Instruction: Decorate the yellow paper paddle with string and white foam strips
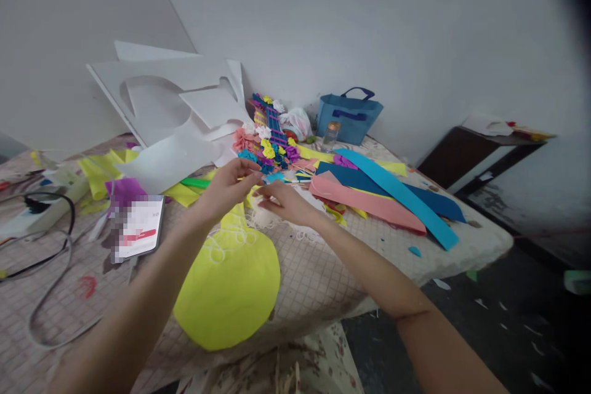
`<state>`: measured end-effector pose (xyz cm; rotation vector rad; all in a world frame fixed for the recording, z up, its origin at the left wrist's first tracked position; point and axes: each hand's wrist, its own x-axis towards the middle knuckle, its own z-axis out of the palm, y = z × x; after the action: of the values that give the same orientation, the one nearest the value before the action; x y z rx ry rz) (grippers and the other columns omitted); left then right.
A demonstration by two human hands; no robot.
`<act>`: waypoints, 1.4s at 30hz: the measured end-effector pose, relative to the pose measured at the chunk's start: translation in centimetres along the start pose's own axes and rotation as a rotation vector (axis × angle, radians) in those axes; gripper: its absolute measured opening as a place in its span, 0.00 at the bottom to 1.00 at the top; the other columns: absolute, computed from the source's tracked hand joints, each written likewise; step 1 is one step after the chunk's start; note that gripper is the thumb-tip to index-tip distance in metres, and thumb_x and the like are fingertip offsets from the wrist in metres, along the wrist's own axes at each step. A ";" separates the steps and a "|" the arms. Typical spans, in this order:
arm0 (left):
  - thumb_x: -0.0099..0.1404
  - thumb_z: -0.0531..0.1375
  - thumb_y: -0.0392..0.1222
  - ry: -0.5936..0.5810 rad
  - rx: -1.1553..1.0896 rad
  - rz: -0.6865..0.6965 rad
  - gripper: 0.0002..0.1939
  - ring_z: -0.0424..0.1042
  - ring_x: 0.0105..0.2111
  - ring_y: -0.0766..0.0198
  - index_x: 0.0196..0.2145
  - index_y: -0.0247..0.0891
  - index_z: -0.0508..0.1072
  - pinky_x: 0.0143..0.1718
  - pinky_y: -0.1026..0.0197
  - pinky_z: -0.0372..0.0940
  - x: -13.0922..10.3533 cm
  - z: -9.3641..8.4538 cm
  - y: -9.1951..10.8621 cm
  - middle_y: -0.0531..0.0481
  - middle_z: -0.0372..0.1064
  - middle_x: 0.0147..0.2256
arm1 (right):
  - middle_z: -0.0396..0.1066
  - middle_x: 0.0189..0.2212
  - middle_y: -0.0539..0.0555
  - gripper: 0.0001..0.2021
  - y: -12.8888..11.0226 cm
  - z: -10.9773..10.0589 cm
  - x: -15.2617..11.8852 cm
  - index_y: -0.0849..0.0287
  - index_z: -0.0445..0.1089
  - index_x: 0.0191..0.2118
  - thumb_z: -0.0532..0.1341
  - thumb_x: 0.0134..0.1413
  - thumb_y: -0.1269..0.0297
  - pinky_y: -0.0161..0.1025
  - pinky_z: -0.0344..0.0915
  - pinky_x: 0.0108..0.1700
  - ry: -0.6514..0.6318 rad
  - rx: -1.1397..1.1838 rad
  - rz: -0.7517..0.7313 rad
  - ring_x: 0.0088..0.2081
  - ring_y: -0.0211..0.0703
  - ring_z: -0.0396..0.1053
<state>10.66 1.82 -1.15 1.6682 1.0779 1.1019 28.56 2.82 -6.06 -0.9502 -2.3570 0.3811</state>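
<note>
My left hand (229, 188) and my right hand (292, 202) are close together over the middle of the table, fingertips pinched and nearly meeting. Whatever they pinch is too small to make out. Loose white thread (224, 247) lies in loops just beneath them, partly across a rounded yellow paper piece (233, 295) with a narrow neck. Just beyond the fingers sit crumpled paper flowers (266, 148) in yellow, white, purple, blue and pink. Right of my right hand lie long strips: a pink strip (369, 200), a light blue strip (401, 197) and a dark blue strip (438, 202).
A phone (143, 228) lies left of my left forearm, near a power strip (39, 212) with cables. Cut white sheets (161, 98) lean against the wall. A blue bag (348, 117) and a glass jar (331, 134) stand at the back. Paper scraps (442, 284) litter the floor.
</note>
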 end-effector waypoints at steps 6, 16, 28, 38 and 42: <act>0.51 0.65 0.49 -0.066 0.334 0.054 0.12 0.54 0.18 0.71 0.21 0.37 0.75 0.19 0.67 0.46 0.0 -1.7 -0.2 0.53 0.61 0.17 | 0.69 0.29 0.53 0.11 1.5 -3.7 -0.1 0.57 0.68 0.32 0.53 0.64 0.63 0.39 0.58 0.41 0.098 -0.081 -0.014 0.35 0.43 0.64; 0.53 0.58 0.41 0.034 -0.477 -0.126 0.16 0.39 0.16 0.75 0.16 0.38 0.54 0.15 0.68 0.35 -0.7 -1.6 3.1 0.57 0.40 0.18 | 0.68 0.38 0.56 0.10 2.9 -5.1 -3.1 0.55 0.66 0.39 0.48 0.65 0.63 0.44 0.61 0.48 0.158 -0.085 0.028 0.44 0.45 0.65; 0.56 0.60 0.53 0.100 0.484 0.013 0.16 0.60 0.20 0.67 0.34 0.39 0.77 0.24 0.63 0.55 -1.2 -2.5 -3.3 0.50 0.69 0.27 | 0.70 0.34 0.54 0.07 4.6 -3.5 -4.6 0.58 0.71 0.32 0.59 0.56 0.62 0.40 0.62 0.40 0.300 0.220 0.178 0.37 0.43 0.67; 0.55 0.62 0.46 -0.012 0.312 0.205 0.10 0.58 0.22 0.70 0.30 0.37 0.72 0.23 0.66 0.53 0.6 5.0 -4.2 0.54 0.65 0.24 | 0.69 0.31 0.51 0.08 2.3 -3.3 -3.6 0.58 0.68 0.34 0.56 0.59 0.60 0.36 0.58 0.33 0.276 0.266 0.168 0.32 0.39 0.65; 0.56 0.60 0.46 -0.008 0.285 0.154 0.10 0.56 0.21 0.70 0.26 0.37 0.67 0.22 0.67 0.50 0.9 5.0 -4.7 0.57 0.58 0.20 | 0.64 0.25 0.48 0.09 2.1 -3.8 -3.8 0.58 0.66 0.31 0.55 0.60 0.60 0.35 0.55 0.30 0.346 0.123 0.177 0.26 0.36 0.59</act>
<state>14.65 3.01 -6.67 2.0055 1.1594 1.0752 34.15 1.82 -5.48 -1.0740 -1.9241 0.3903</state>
